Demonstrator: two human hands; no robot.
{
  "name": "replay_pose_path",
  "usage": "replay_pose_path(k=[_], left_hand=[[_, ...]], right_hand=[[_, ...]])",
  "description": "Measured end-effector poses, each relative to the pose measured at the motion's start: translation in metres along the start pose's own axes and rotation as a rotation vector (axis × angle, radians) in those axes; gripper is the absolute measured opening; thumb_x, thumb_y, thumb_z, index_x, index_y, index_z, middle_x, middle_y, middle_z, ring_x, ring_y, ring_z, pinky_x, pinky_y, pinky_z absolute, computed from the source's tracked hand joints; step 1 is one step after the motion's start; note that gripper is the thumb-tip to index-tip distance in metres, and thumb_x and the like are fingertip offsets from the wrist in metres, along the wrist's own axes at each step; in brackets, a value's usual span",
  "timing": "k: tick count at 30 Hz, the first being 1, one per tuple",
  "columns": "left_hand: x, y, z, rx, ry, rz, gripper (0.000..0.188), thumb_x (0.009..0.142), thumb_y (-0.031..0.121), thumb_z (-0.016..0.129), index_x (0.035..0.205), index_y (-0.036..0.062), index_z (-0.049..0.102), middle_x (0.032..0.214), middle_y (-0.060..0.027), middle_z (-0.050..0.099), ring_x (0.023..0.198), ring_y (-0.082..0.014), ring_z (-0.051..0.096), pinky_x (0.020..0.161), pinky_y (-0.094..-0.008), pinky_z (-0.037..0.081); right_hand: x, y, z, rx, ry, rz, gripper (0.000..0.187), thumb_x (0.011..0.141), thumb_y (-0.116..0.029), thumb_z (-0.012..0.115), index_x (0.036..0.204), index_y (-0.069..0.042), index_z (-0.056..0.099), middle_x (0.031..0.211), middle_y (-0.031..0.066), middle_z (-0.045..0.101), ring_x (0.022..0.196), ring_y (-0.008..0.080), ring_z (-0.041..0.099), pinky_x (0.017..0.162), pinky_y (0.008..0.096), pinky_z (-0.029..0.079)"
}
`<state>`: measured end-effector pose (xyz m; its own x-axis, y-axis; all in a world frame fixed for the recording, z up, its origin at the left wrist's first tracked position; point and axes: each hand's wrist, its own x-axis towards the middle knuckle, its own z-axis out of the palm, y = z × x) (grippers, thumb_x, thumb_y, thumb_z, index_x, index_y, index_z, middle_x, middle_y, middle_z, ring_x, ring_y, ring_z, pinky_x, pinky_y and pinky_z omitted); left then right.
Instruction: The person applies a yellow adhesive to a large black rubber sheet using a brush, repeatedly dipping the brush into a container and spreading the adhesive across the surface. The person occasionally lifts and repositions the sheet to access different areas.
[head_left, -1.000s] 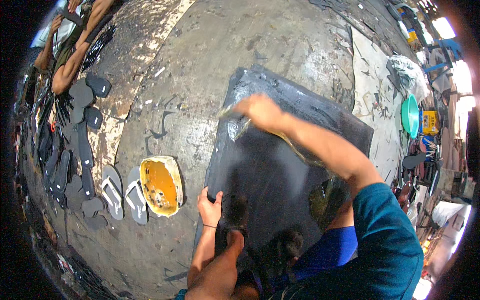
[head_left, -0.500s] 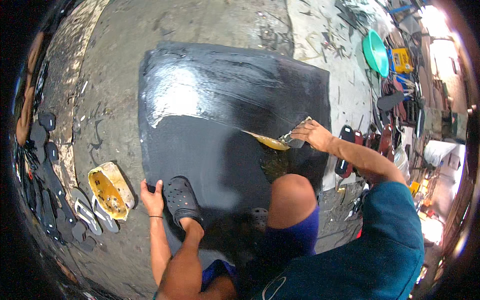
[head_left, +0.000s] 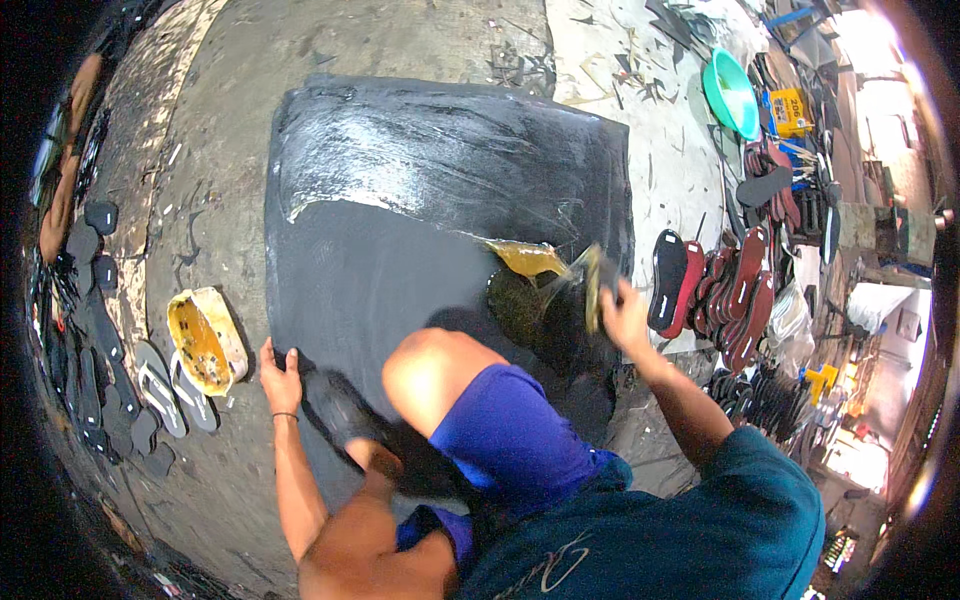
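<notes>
We see right hand [head_left: 627, 318] gripping flat spreader [head_left: 594, 292]; yellow glue [head_left: 528, 259] lies ahead-left on black sheet [head_left: 340, 275], long axis crosswise. Left hand [head_left: 281, 379], farther from glue, at sheet's left edge; grip we cannot tell.

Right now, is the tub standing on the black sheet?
No, the tub stands to the left of the black sheet, with a strip of floor showing between them.

- Dirty grey floor [head_left: 430, 45] across the top middle.
- Spotty light-brown floor strip [head_left: 162, 80], upper left.
- Pale floor patch [head_left: 665, 190], right of the middle.
- Very bright white light [head_left: 888, 110], upper right.
</notes>
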<state>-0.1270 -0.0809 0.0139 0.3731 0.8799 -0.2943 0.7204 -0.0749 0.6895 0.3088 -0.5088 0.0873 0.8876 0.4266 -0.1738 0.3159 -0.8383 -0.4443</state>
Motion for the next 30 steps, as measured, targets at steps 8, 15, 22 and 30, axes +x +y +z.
replay_pose_path(k=[8,15,22,30], left_hand=[[-0.009,-0.022,0.015,0.064,0.153,-0.023,0.051,0.084,0.019,0.076,0.121,-0.0066,0.054,0.106,-0.0254,0.067,0.101,-0.0375,0.064,0.093,-0.0427,0.047],[-0.016,0.018,0.006,-0.026,0.163,-0.075,0.042,0.081,0.022,0.079,0.109,-0.0070,0.065,0.100,-0.0266,0.070,0.097,-0.0364,0.068,0.087,-0.0423,0.051],[-0.022,0.031,-0.013,-0.226,0.066,-0.141,0.024,0.084,0.010,0.072,0.105,-0.0022,0.070,0.098,-0.0206,0.071,0.093,-0.0321,0.070,0.082,-0.0385,0.052],[-0.091,-0.028,-0.012,-0.003,0.108,-0.193,0.045,0.078,0.014,0.078,0.115,-0.0060,0.061,0.106,-0.0301,0.065,0.101,-0.0461,0.063,0.087,-0.0480,0.050]], right_hand=[[0.062,-0.171,0.118,-0.063,-0.063,0.096,0.031,0.086,-0.020,0.059,0.116,-0.016,0.066,0.097,0.0233,0.069,0.091,0.0446,0.066,0.081,0.0549,0.051],[0.129,-0.355,0.215,0.056,-0.198,-0.207,0.033,0.086,-0.025,0.060,0.112,-0.004,0.066,0.096,0.0246,0.070,0.091,0.0458,0.067,0.084,0.0551,0.052],[0.128,-0.457,0.238,-0.393,-0.531,-1.107,0.041,0.085,-0.019,0.060,0.126,-0.024,0.065,0.095,0.0161,0.072,0.087,0.0364,0.071,0.074,0.0486,0.057],[0.091,-0.435,0.222,-0.217,-0.429,-1.306,0.045,0.077,-0.006,0.065,0.121,-0.014,0.066,0.116,0.0050,0.068,0.107,0.0275,0.063,0.087,0.0441,0.047]])
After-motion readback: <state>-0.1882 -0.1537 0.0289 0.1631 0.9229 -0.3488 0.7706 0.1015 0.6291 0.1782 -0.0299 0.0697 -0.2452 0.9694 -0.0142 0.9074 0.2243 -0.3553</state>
